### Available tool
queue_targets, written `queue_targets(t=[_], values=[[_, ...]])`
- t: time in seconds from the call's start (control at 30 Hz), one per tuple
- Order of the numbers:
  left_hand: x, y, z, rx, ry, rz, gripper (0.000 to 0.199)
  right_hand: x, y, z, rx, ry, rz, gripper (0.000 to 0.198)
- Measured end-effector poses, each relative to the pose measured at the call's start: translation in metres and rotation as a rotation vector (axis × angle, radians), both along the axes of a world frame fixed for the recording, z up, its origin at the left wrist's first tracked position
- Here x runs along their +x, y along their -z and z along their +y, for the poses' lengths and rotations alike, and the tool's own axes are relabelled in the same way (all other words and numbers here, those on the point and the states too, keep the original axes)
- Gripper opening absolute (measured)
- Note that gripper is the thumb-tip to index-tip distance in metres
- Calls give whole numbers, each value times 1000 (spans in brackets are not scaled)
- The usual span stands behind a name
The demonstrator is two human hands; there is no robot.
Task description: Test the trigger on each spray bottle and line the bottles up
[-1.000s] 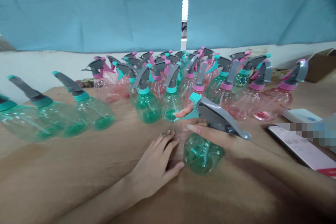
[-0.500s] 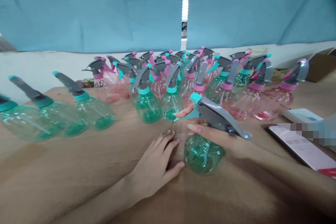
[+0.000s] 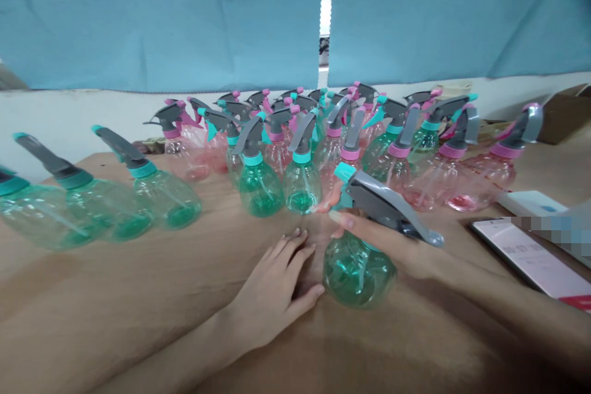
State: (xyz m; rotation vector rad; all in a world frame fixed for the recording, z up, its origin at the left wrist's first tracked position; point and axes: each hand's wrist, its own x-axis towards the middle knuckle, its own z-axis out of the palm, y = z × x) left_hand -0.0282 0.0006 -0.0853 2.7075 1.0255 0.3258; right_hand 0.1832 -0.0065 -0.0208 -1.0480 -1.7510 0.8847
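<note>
A green spray bottle [image 3: 359, 274] with a grey head and teal nozzle stands on the wooden table [image 3: 184, 295] in front of me. My right hand [image 3: 369, 231] is wrapped round its neck, just under the spray head, with fingers at the teal trigger. The nozzle points away to the left. Beside the bottle, my left hand [image 3: 277, 283] lies flat on the table, fingers stretched out and holding nothing; its thumb tip is close to the bottle's base. Some green-tinted liquid seems to sit low in the bottle.
Several green spray bottles [image 3: 168, 200] stand at the left. Beyond my hands are many more, green and pink [image 3: 482, 178], in a cluster. A phone [image 3: 530, 255] and a white box [image 3: 533, 203] lie at the right. A blue curtain [image 3: 138, 18] hangs behind.
My right hand's fingers have curled in on the trigger, pulling it towards the bottle's neck. The bottle and my left hand have stayed in place.
</note>
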Motion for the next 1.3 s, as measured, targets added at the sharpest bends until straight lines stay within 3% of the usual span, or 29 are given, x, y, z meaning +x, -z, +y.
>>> queue_targets(t=[0.3, 0.57, 0.93, 1.3], values=[[0, -1, 0, -2, -2, 8, 52, -2, -11, -3, -47, 78, -68, 31], [-1, 0, 0, 2, -2, -1, 52, -2, -13, -3, -26, 43, -28, 24], [0, 0, 0, 16, -1, -18, 51, -1, 1, 0, -106, -41, 147, 22], [-1, 0, 0, 15, 0, -9, 52, -1, -1, -2, -134, -18, 102, 22]])
